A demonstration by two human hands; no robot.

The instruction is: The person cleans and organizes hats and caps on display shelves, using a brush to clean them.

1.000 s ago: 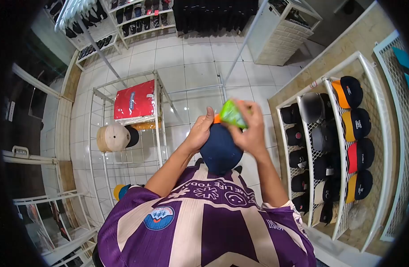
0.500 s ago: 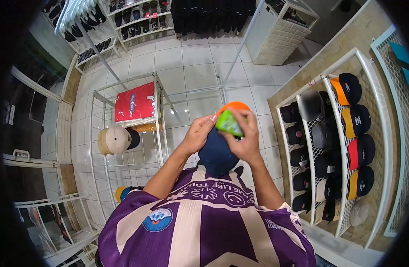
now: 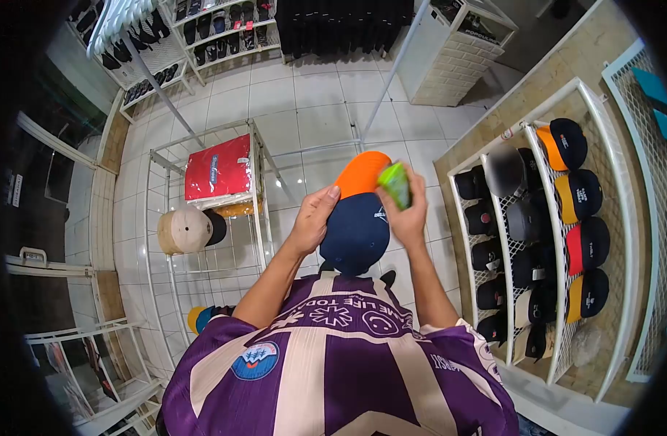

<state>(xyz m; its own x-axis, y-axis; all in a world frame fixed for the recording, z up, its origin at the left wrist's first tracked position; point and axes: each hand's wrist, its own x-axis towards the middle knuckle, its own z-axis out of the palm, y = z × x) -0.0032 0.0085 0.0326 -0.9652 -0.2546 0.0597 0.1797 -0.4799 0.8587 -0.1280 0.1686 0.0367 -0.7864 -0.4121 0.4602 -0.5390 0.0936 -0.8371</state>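
Held out in front of the striped shirt (image 3: 355, 356): a navy cap (image 3: 354, 232), crown toward the chest, orange brim (image 3: 362, 174) pointing away and angled a little to the right. Long axis running mostly fore and aft, between the two hands. At the cap's left edge, near where brim meets crown, left hand (image 3: 312, 224) with grip closed on it, thumb on top, other fingers partly hidden underneath. Just beyond the right edge of the brim, right hand (image 3: 410, 207) with grip closed around a small green item (image 3: 395, 187), longer side roughly alongside the cap. From that right grip, brim directly to the left and crown to the left and nearer the chest. Green item very near the brim's right edge; impossible to tell whether touching or slightly apart.
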